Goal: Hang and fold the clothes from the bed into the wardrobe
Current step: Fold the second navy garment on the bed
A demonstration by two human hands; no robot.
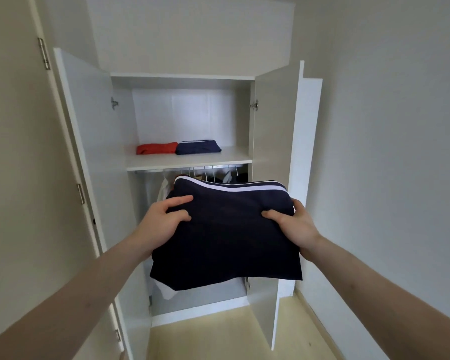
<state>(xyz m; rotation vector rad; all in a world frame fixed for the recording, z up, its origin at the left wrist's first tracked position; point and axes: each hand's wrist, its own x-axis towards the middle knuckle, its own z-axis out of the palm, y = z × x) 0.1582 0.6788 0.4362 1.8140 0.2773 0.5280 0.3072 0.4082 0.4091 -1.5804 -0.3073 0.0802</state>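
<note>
Folded navy garment (226, 229), white-striped along its far edge, is being held up at the front of the scene, gripped at both sides: the left hand (164, 222) is clamped on its left edge with the thumb laid across the top, and the right hand (291, 222) is pinching the right edge, thumb over the cloth and fingers hidden beneath. The garment is carried flat and clear of any surface, in front of the open wardrobe (190, 77) and below the level of the shelf (190, 159). Behind it, a hanging rail (151, 171) is seen just under the shelf, with white hangers (205, 174) and hung clothes partly hidden by the bundle. Further back, two folded pieces are already laid side by side on the shelf, a red one (156, 148) on the left and a navy one (198, 147) touching it on the right. The step in hand is judged to be the shelving of a folded item, with the folding itself done. For the next move, the bundle would have to be lifted above the shelf edge and slid in level; bare shelf is seen to the right of the navy piece and in front of the pair. The fold must be kept from slumping open as the grip is released. Both doors are swung wide, so the way in is unobstructed.
</note>
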